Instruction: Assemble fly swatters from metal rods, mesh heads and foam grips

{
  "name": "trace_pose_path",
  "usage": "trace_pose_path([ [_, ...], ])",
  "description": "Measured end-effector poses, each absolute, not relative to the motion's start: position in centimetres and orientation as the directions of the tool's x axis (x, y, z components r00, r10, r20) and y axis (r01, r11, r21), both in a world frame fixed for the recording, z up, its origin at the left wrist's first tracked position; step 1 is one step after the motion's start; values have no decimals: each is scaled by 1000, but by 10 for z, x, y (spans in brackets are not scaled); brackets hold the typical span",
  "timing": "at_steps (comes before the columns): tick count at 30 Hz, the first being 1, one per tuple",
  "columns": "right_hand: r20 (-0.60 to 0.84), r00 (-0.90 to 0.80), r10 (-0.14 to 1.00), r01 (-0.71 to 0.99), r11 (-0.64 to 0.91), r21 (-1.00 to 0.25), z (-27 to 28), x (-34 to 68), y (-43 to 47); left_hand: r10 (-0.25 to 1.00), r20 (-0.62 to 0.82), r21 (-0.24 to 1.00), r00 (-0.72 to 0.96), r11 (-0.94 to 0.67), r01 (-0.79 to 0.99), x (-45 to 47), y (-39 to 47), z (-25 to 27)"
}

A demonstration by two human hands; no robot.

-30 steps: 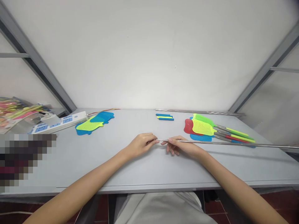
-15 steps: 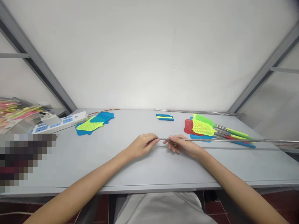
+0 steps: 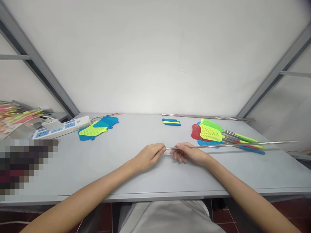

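Note:
A thin metal telescopic rod (image 3: 233, 145) reaches from the middle of the table far to the right, its far end slightly raised. My left hand (image 3: 151, 156) is closed on the rod's near end, fingers and thumb pressed together. A short way to the right, my right hand (image 3: 190, 153) pinches the same rod between thumb and forefinger, its other fingers curled loosely below. Beyond my right hand, fly swatters with a yellow mesh head (image 3: 211, 133), a red head (image 3: 196, 132) and other colours lie in a pile, partly under the rod in view.
Loose swatter heads (image 3: 93, 130) in blue and yellow lie at the left, near a white power strip (image 3: 77, 122). Small blue and yellow handle sleeves (image 3: 172, 122) rest at the back. More metal rods (image 3: 206, 116) lie along the wall. Colourful packaged items (image 3: 21, 113) are heaped far left.
The rod's far end, earlier past the right edge of the view, now shows inside it and sits higher. Both hands have shifted slightly downward in view, still on the rod.

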State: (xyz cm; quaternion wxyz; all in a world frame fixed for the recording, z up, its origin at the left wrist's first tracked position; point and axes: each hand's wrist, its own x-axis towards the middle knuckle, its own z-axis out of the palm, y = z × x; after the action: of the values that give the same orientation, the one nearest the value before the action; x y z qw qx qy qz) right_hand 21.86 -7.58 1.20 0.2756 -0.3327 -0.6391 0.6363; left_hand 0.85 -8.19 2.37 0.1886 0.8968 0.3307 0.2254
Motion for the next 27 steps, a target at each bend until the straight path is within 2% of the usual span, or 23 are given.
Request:
trace_pose_path([
  [4, -38, -684, 729, 77, 21, -997, 13, 222, -78, 655, 231, 475, 720, -721, 504, 11, -87, 16],
  [8, -35, -693, 720, 75, 25, -997, 12, 222, -80, 700, 218, 528, 680, -671, 521, 13, -90, 14],
  [16, -104, -736, 669, 142, 2, -990, 10, 214, -85, 662, 151, 572, 734, -664, 481, 18, -98, 12],
  [27, -85, -703, 706, 109, -12, -994, 13, 209, -83, 703, 246, 548, 667, -668, 503, 17, -88, 25],
])
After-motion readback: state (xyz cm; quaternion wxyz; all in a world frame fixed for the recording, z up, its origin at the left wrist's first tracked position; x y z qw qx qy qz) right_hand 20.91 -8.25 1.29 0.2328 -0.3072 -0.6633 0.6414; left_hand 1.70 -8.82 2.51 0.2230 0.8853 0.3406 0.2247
